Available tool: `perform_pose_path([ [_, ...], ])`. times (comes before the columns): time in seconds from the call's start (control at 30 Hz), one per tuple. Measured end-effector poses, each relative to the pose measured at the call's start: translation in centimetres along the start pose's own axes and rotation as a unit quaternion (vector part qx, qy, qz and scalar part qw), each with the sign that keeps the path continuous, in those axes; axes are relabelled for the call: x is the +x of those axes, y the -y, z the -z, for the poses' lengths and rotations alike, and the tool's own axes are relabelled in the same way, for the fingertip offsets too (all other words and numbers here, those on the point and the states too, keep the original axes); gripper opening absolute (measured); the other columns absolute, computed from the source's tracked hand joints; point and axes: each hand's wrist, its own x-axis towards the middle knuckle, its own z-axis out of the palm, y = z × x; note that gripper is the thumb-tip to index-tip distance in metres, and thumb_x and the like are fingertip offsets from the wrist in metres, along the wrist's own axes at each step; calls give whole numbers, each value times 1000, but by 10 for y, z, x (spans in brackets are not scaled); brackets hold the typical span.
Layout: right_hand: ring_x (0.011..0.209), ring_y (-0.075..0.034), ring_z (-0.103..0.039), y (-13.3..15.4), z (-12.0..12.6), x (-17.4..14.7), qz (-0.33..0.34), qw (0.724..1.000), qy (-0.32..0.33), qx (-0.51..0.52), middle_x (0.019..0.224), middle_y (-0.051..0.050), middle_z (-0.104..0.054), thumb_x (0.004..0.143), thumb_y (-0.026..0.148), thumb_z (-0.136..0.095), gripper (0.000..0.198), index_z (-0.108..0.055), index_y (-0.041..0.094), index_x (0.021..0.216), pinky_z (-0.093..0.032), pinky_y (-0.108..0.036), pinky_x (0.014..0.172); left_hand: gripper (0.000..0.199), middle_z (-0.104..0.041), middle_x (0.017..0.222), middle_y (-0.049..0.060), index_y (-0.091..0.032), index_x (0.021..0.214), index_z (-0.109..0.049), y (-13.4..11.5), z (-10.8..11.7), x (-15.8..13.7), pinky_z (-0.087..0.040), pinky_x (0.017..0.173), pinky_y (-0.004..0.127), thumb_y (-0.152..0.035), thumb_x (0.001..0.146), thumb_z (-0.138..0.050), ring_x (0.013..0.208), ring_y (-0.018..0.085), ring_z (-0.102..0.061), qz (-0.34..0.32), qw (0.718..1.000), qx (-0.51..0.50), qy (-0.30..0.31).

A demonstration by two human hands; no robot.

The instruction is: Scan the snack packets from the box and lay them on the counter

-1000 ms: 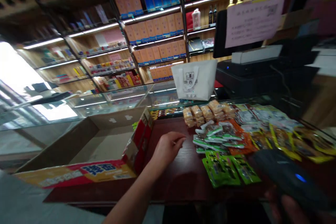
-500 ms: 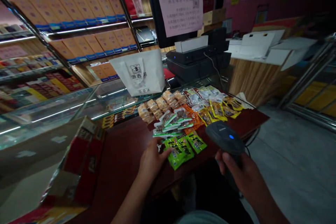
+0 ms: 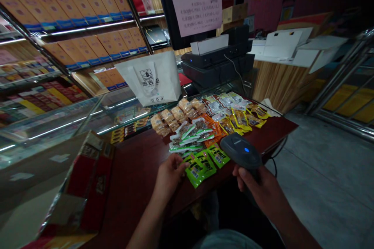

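My right hand [image 3: 260, 186] is wrapped round the handle of a dark grey barcode scanner [image 3: 241, 149], whose blue light is on. The scanner head points toward the snack packets. On the dark red tabletop, my left hand [image 3: 169, 175] rests with fingers curled and the thumb apart from them, its tip at the left edge of a green snack packet [image 3: 195, 173]. More green packets [image 3: 218, 155] lie beside it. Behind are white-and-green packets [image 3: 191, 134], orange packets [image 3: 214, 130], yellow packets [image 3: 241, 120] and wrapped tan snacks [image 3: 178, 114].
An open cardboard box [image 3: 93, 183] stands on the left. A white carrier bag [image 3: 152, 79] sits on the glass counter [image 3: 87, 118]. Beyond are a monitor with a pink notice [image 3: 195, 7] and a black till [image 3: 216, 68]. A metal railing [image 3: 340, 116] is at right.
The scanner in my right hand has shifted slightly left. My left thumb has drawn back from over the green packet to its edge. The packets lie as before.
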Motion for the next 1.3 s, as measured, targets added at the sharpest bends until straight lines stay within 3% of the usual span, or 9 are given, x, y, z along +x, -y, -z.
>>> perform_pose_path([
  [0.1,56,-18,-57,-1,-2,-1,2,1000,1,-5,59,3,-60,92,60,-58,38,-62,22,86,-45,-31,62,34,-59,54,-6,-21,72,-54,-1,5,-7,-44,47,21,-41,65,-80,47,12,-57,49,993,-111,-3],
  [0.23,57,-18,-57,3,-8,-3,-1,1000,13,-4,59,3,-60,92,60,-59,39,-62,22,86,-45,-31,61,37,-70,67,-3,-17,82,-62,-8,18,-16,-52,55,20,-36,61,-86,56,11,-66,57,973,-216,-64],
  [0.47,56,-18,-58,16,-41,-13,-16,994,99,45,60,2,-60,89,56,-63,35,-62,20,89,-47,-29,56,39,-74,73,2,-15,80,-64,-25,36,-22,-60,66,26,-36,58,-88,69,19,-76,56,950,-272,-142],
  [0.7,55,-17,-58,21,-69,-18,-41,989,133,54,59,4,-59,86,56,-66,34,-62,21,84,-49,-27,55,40,-73,74,0,-17,76,-57,-26,40,-24,-61,68,25,-31,57,-89,77,22,-78,53,923,-343,-165],
  [0.93,54,-20,-59,21,-75,-17,3,994,108,-6,58,1,-62,85,62,-65,39,-67,23,78,-49,-28,53,40,-73,76,0,-17,76,-57,-22,44,-24,-62,71,28,-33,58,-89,80,24,-78,45,927,-335,-164],
  [1.13,52,-19,-59,27,-77,-13,-10,991,131,-6,57,1,-62,85,63,-64,41,-64,23,75,-49,-27,50,36,-77,80,4,-18,81,-57,-20,47,-22,-63,77,32,-37,64,-83,81,24,-78,52,937,-308,-155],
  [1.3,53,-20,-62,24,-80,-14,-33,992,121,-4,59,-1,-65,81,69,-65,47,-65,23,75,-52,-28,52,41,-73,73,1,-18,79,-55,-20,47,-23,-63,73,32,-39,61,-86,80,25,-78,44,933,-318,-162],
])
